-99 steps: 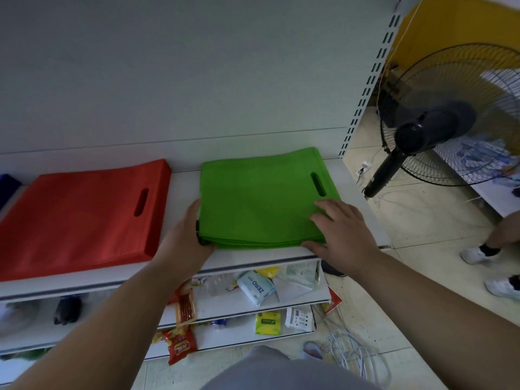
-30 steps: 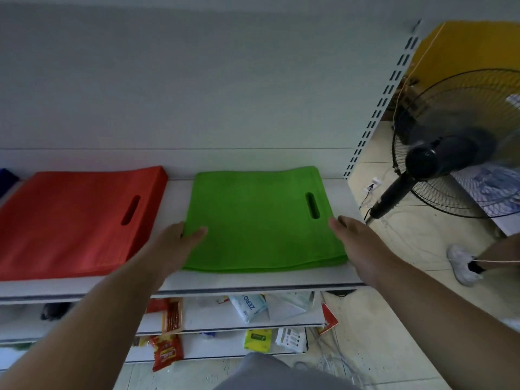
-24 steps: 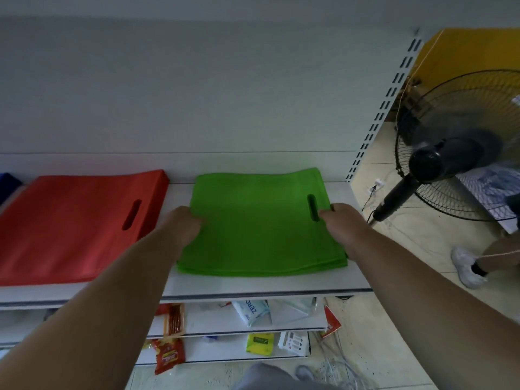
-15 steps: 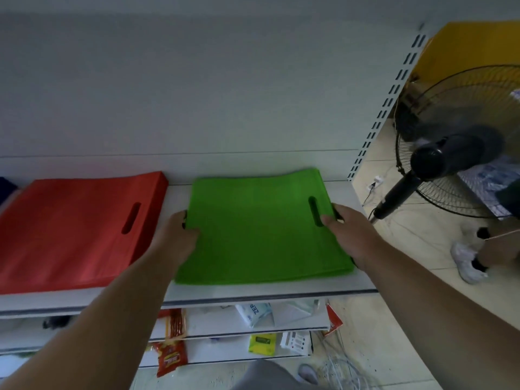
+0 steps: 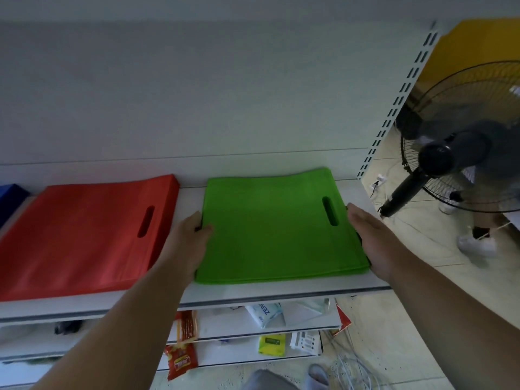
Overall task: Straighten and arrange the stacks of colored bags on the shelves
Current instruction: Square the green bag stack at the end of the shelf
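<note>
A: Near end first. Lower shelves hold snack packets [image 5: 181, 358] and a tissue pack [image 5: 264, 312]. Above them, the shelf [image 5: 253, 295] with the stacks.

B: Hands?

A: Left hand [image 5: 189, 243] sits against the left edge of the green stack [image 5: 277, 226], thumb over the top, fingers look curled around the edge. Right hand [image 5: 372, 237] lies flat along the right edge, fingers straight, pressing in, holding nothing.

B: Step?

A: My read: squaring the green stack from both sides. Front-edge layers look nearly flush; it sits near the shelf's right end, cut-out handle [image 5: 329, 211] on the right.

B: Next?

A: Probably a push back toward the rear panel, keeping it parallel to the red stack [image 5: 84, 235] just left. Gap between them. Blue stack [image 5: 9, 199] at far left, mostly out of frame. Fan [image 5: 450, 153] beyond, off the shelf.
</note>
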Motion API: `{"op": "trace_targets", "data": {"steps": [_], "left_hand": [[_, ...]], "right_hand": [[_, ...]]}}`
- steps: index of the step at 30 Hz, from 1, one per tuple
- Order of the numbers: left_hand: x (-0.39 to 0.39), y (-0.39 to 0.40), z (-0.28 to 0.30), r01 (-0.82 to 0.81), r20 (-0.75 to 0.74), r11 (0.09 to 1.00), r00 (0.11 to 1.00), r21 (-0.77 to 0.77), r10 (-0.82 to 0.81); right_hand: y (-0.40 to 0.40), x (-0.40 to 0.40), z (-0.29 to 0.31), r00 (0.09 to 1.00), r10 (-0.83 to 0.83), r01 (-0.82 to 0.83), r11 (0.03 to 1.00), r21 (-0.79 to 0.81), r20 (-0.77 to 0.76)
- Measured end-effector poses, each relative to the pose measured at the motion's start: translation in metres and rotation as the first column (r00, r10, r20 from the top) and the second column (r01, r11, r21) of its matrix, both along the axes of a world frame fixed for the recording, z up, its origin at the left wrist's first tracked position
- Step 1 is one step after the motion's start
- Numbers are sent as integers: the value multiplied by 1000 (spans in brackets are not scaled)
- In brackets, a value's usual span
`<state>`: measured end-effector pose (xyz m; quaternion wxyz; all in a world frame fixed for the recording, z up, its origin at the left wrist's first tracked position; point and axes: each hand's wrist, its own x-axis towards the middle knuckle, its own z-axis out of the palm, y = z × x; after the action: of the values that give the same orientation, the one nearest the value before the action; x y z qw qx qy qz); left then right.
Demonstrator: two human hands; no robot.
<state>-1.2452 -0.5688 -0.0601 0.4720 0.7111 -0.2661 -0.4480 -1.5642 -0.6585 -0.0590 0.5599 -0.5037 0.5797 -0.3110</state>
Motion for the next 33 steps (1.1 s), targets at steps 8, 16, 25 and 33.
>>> {"op": "trace_targets", "data": {"steps": [8,16,25,33], "left_hand": [[-9,18,-3,-32,-171,980,985,-195,-2],[-9,29,-11,-37,-179,975,984,-220,-3],[-20,45,-17,74,12,963,997,-261,-73],[-16,69,-19,253,561,966,792,57,-241]], "right_hand": [[23,-14,-13,989,106,-112,992,-50,-104],[40,-13,-9,974,144,-174,970,-170,-175],[49,-18,-14,830,230,-375,904,-205,-508],[52,-25,-21,704,85,-444,828,-343,-705]]}}
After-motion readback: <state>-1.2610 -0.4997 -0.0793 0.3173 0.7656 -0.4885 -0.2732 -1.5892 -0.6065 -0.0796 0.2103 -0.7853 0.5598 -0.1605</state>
